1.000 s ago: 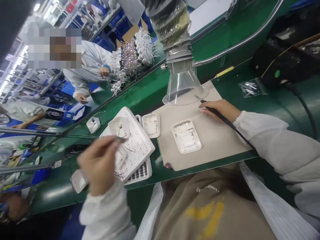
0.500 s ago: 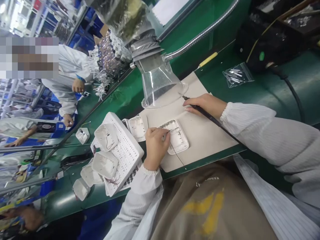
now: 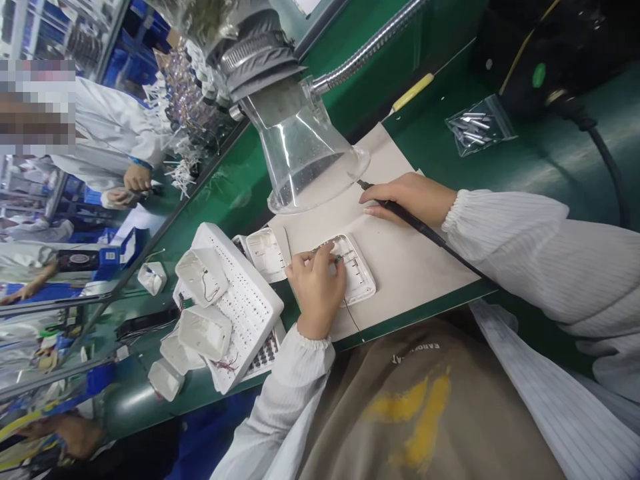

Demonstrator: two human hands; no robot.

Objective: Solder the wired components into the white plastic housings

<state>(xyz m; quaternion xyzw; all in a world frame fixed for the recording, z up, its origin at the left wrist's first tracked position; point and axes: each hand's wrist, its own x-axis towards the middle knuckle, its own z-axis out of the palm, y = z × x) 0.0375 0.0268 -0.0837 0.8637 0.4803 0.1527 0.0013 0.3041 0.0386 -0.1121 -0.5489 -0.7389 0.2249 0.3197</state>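
Observation:
My left hand (image 3: 319,283) is over the left part of a white plastic housing (image 3: 363,272), its fingertips pinched on something too small to make out. A thin dark wire (image 3: 351,315) runs from below these fingers toward the table's front edge. In my right hand (image 3: 413,200) is a black pen-like tool (image 3: 419,229), its cable trailing toward the lower right. That hand is up and to the right of the housing, above a beige sheet (image 3: 400,267). The housing lies on the sheet, with its inner side up.
A clear extraction hood (image 3: 310,160) hangs behind the housing. White perforated trays (image 3: 245,300) with white shells (image 3: 203,277) stand at left. A bag of metal pieces (image 3: 477,127) and a yellow-handled tool (image 3: 413,93) lie behind. A co-worker's hands (image 3: 136,179) show across the bench.
The view has shifted slightly. My left hand has turned, with its fingers more curled over the housing. My right hand still holds the black tool near the hood.

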